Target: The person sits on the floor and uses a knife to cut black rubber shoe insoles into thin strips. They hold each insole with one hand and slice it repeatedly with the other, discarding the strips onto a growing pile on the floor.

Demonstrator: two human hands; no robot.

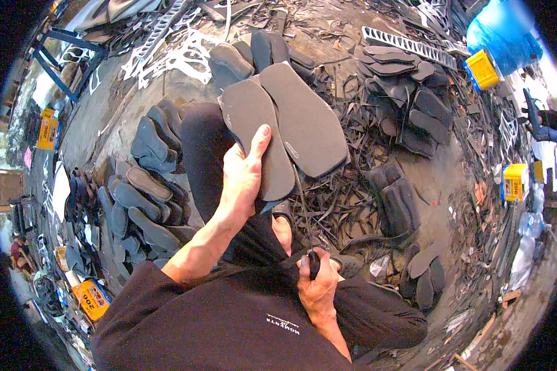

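Observation:
My left hand (242,173) is closed on a grey foam shoe sole (249,108), thumb on top, over my raised knee. Against its right edge lies a wider grey foam piece (309,123) with a curved outline and a pale scuff near its lower left. A dark gap separates the two along a curve. Lower down, near my lap, my right hand (319,287) grips the black handle (314,264) of a thin-bladed knife. Its long narrow blade (304,216) points up to the lower end of the gap; whether the tip touches foam, I cannot tell.
Dark foam offcuts (328,210) litter the floor ahead. Stacks of soles stand at left (145,207) and far right (414,111). White cut-out scraps (182,62) lie at the far left. Yellow boxes (481,70) and a blue bag (504,37) are at the right.

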